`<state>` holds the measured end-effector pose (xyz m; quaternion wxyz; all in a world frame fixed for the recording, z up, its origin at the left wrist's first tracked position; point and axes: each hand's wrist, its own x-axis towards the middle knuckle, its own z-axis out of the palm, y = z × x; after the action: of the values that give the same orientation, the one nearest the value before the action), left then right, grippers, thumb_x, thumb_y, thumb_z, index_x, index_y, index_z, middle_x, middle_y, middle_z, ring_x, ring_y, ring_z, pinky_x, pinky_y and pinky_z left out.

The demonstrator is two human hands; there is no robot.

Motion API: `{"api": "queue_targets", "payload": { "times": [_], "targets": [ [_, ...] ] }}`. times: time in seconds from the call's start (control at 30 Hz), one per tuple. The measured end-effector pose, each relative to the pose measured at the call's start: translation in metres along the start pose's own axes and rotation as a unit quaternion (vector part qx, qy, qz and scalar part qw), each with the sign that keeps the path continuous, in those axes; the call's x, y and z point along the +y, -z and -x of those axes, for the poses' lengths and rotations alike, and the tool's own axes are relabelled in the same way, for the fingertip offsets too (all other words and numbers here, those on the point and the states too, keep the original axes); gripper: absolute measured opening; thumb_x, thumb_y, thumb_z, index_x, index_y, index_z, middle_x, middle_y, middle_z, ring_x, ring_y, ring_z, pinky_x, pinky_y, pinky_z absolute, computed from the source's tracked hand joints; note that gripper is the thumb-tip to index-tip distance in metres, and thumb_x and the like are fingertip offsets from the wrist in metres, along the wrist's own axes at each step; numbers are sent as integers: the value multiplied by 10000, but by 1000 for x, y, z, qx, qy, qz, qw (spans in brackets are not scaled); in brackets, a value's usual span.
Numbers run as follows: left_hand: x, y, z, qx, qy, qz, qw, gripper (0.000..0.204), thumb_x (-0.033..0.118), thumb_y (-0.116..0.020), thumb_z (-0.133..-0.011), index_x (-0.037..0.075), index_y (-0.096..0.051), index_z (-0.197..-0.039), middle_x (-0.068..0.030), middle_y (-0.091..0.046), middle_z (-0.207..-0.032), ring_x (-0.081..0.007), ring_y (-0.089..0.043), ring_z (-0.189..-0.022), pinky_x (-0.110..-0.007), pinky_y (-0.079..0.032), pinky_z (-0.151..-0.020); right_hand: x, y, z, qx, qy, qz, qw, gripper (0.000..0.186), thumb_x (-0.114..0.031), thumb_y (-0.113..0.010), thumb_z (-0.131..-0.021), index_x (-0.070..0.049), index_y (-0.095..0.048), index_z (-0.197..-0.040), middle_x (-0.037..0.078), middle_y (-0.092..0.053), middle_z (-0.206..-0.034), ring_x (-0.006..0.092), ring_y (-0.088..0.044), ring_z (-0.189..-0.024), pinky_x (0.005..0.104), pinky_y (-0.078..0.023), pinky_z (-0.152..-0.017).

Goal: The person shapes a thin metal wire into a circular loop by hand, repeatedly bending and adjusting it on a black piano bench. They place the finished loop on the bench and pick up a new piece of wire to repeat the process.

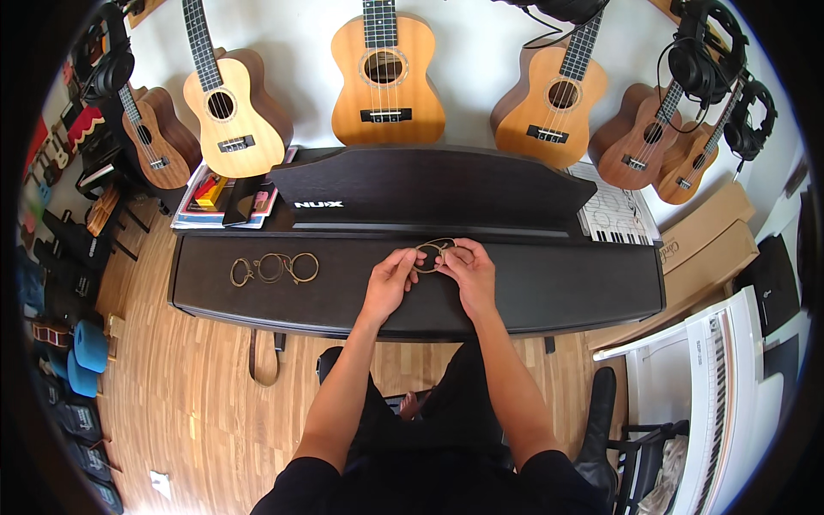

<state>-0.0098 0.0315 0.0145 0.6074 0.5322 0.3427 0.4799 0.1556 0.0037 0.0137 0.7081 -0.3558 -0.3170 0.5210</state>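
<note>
A coiled string [434, 242] is held just over the closed dark lid [575, 283] of a digital piano, between both of my hands. My left hand [392, 283] pinches the coil's left side with thumb and fingers. The fingers of my right hand [468, 275] grip its right side, thumb turned inward. To the left on the lid lie more coils: a small one [241, 260], a middle one [270, 256] and a larger one [304, 254], close together in a row.
Ukuleles [386, 112] hang along the wall with headphones [691, 64]. Papers [620, 219] and booklets [193, 219] flank the music stand. Cardboard boxes [708, 257], a white keyboard [712, 412] and a black padded case [601, 403] are at right; blue seats [90, 348] and cases stand left.
</note>
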Motion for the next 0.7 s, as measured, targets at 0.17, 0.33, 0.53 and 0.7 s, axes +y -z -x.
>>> {"api": "queue_targets", "payload": {
  "times": [0.17,0.33,0.53,0.7],
  "targets": [
    [-4,2,0,-19,-2,19,1000,264,203,-546,-1006,0,-673,-1119,-15,-622,-864,-74,-555,-694,-229,-482,-658,7,5,-1,-39,-15,87,995,163,-33,-674,-891,58,-674,-1026,120,-706,-933,187,-685,-858,321,-582,-786],
    [-4,-6,0,27,-11,-22,999,242,185,-577,-988,-4,-699,-1076,-36,-637,-824,-72,-576,-662,-221,-497,-613,-11,8,3,-121,-63,158,978,168,-47,-695,-874,48,-709,-1012,115,-714,-945,175,-685,-847,305,-558,-809],
    [-3,-6,-4,34,9,-57,998,249,199,-586,-982,1,-703,-1076,-31,-641,-758,-68,-583,-606,-221,-499,-559,-22,12,3,-227,-56,196,952,198,-38,-658,-897,51,-696,-1070,99,-687,-1058,178,-648,-973,297,-502,-899],
    [2,-10,-3,50,47,-54,996,251,214,-593,-977,9,-709,-1064,-32,-642,-734,-69,-572,-569,-221,-495,-539,-11,20,-1,-214,-56,121,968,208,-60,-603,-938,54,-684,-1091,99,-642,-1109,178,-606,-1002,303,-466,-942]
  ]
}}
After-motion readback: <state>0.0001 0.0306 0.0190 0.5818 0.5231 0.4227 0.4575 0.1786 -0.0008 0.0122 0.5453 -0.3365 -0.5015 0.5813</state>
